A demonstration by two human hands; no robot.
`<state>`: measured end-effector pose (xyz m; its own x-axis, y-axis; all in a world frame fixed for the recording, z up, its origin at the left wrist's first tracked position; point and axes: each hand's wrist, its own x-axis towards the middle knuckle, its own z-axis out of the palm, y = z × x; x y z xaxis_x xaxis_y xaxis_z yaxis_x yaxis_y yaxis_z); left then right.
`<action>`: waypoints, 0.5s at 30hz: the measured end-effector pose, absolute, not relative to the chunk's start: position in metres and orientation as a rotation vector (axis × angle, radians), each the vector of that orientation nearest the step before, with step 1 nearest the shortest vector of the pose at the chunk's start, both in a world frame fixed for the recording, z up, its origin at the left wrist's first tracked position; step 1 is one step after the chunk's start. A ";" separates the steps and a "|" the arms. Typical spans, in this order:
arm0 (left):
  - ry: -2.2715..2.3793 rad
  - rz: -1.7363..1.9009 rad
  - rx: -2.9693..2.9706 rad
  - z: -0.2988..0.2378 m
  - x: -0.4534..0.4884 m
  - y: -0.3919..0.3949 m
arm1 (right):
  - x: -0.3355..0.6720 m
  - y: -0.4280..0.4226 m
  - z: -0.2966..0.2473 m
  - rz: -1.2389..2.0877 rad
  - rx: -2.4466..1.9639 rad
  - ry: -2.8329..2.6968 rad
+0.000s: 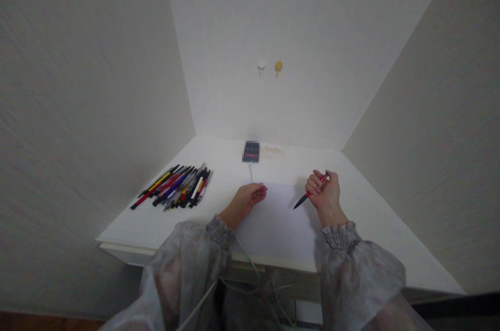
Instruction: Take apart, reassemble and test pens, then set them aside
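Observation:
My right hand (323,196) is wrapped round a red and black pen (302,199), with the thumb at its upper end. The pen slants, its dark tip pointing down and to the left over the right part of a white paper sheet (277,232). My left hand (250,199) is by the sheet's upper left part, its fingers curled together and nothing visible in them. A pile of pens (179,187) in black, red, yellow, blue and white lies on the left of the white table (144,229).
A phone (251,151) lies at the back of the table with a white cable (250,172) running from it. Walls enclose three sides. A white hook (261,65) and a yellow hook (278,66) are on the back wall. Cables (253,284) hang below the front edge.

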<state>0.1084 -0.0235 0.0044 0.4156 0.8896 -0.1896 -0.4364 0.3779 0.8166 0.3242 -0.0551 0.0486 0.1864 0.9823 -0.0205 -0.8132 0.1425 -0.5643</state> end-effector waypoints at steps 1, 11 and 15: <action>0.701 0.941 0.756 0.004 0.109 -0.024 | 0.324 -0.055 0.048 1.339 -0.519 -0.389; 0.710 0.931 0.750 0.004 0.108 -0.024 | 0.320 -0.058 0.050 1.271 -0.555 -0.464; 0.719 0.930 0.763 0.003 0.108 -0.023 | 0.318 -0.059 0.051 1.266 -0.583 -0.456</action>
<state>0.1080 -0.0233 0.0033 0.4148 0.8865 -0.2052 -0.4217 0.3871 0.8199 0.3177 -0.0586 0.0514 0.2455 0.9694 0.0014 -0.7480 0.1903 -0.6359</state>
